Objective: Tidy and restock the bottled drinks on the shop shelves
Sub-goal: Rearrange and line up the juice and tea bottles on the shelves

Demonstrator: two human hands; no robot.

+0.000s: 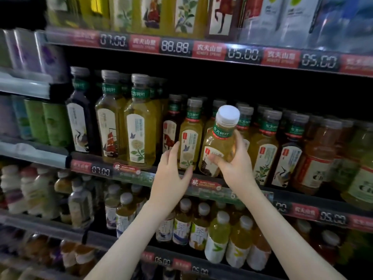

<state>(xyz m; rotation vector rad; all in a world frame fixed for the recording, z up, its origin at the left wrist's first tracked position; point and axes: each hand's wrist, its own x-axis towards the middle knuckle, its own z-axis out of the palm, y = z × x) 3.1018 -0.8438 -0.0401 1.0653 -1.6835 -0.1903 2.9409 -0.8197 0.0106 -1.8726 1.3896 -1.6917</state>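
Right hand [235, 165]: fingers and thumb are curled round the lower body of a tea bottle [219, 142]. The bottle is filled with pale yellow liquid and has a white cap and a green neck band. It is held tilted, cap leaning to the right, in front of the row on the middle shelf [125, 172]. Whether its base touches the shelf cannot be told.

Left hand [171, 174]: open, fingers straight and spread. The fingertips are placed at the left side of a yellow-green bottle [190, 136] standing upright at the shelf front, just left of the held one, and the thumb lies near its base. Firm contact cannot be confirmed.

Three taller bottles [139, 122] are noted upright at the left end of the same shelf. Further small bottles [266, 146] are lined up to the right. A price strip [333, 218] reading 05.00 is fixed to the shelf edge. White-capped bottles [218, 237] are seen on the shelf below.
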